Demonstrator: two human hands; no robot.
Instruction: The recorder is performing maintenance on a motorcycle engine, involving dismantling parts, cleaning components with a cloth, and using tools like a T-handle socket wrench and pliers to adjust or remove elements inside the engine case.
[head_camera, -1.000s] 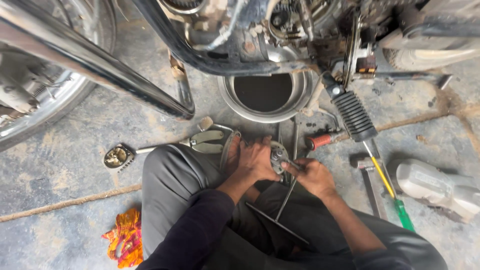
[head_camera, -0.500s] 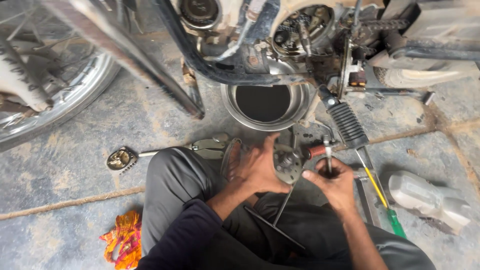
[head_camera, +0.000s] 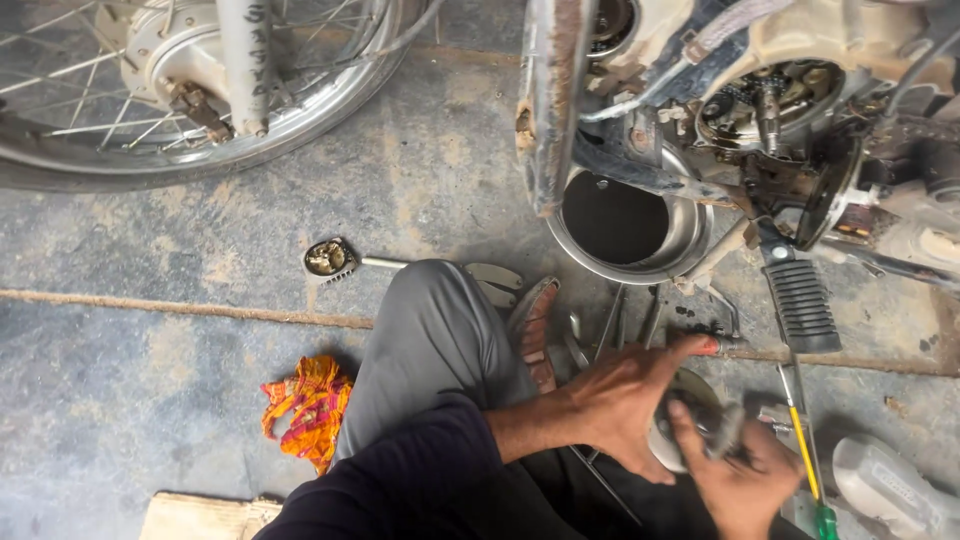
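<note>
Far above your hands, the motorcycle engine (head_camera: 780, 110) hangs with its side cover off, gears and chain showing, and well up and to the left of your left hand stands the spoked wheel (head_camera: 150, 90) on the concrete floor (head_camera: 150, 400). Straight above your left hand sits the steel drain pan (head_camera: 690, 240), dark inside, and just up and right of it the ribbed rubber footpeg (head_camera: 800, 305). Between your two hands you hold a round metal engine part (head_camera: 685, 425), greyish and disc-like; its exact kind is hard to tell. Your left hand (head_camera: 625, 405) is closed over its upper left rim, thumb stretched out above it, and your right hand (head_camera: 740, 475) grips its lower right edge, fingers curled onto it. Judge it stiff, solid and fairly heavy for its size, and likely oily, so it may slip; hold it by the rim with both hands rather than by the face. Just right of your right hand lies a yellow-shafted screwdriver with a green handle (head_camera: 812, 470). Well left of your left hand lies an orange rag (head_camera: 308, 405), and up-left of it a small oily metal fitting on a rod (head_camera: 328, 258).
</note>
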